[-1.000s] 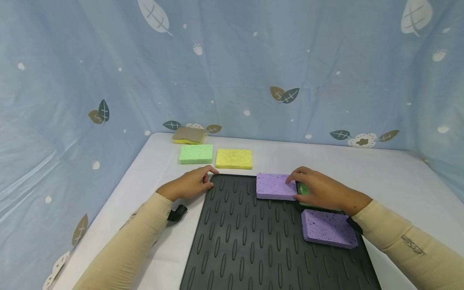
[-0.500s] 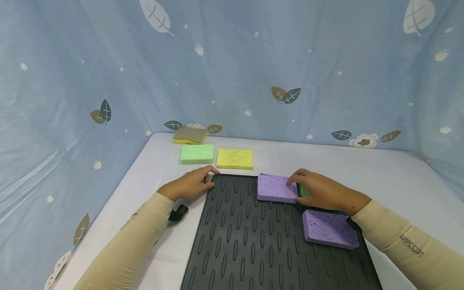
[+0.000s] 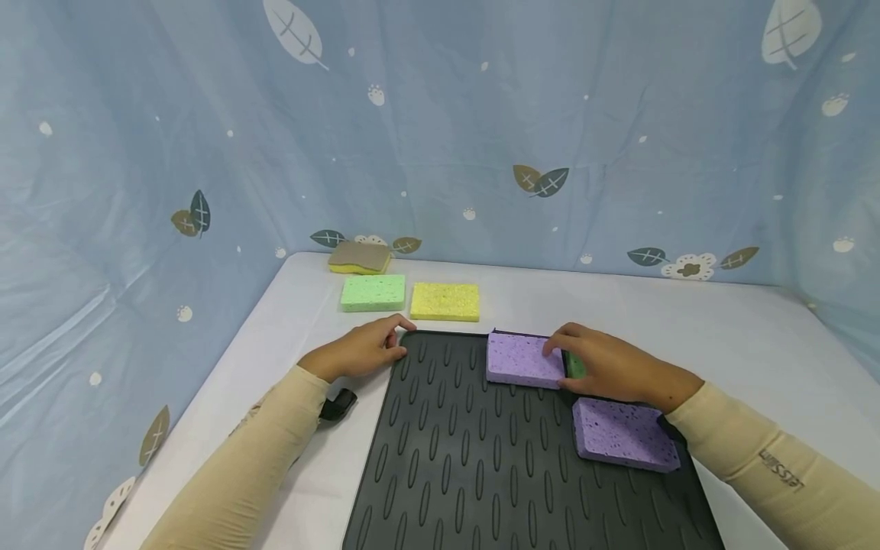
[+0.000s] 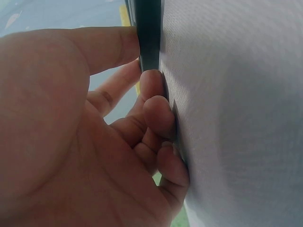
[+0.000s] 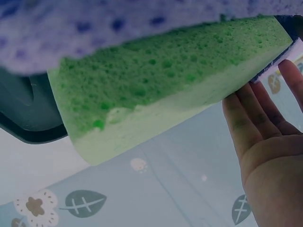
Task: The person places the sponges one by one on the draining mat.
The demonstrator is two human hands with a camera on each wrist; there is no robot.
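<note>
My right hand pinches the right end of a light purple sponge at the mat's far edge, index finger on top and thumb at its near side. Partly hidden under that hand is a green sponge; in the right wrist view the green sponge fills the middle. A second purple sponge lies on the mat nearer the right wrist. At the far left corner of the black ribbed mat, my left hand brackets the corner between thumb and index finger, its other fingers curled against the white cloth.
Beyond the mat lie a light green sponge, a yellow sponge and a grey-topped yellow sponge. A blue patterned curtain closes off the table's back and sides.
The light purple sponge in my right hand has shifted slightly nearer, and a dark strip shows along its far side. My left hand stays at the mat's corner.
</note>
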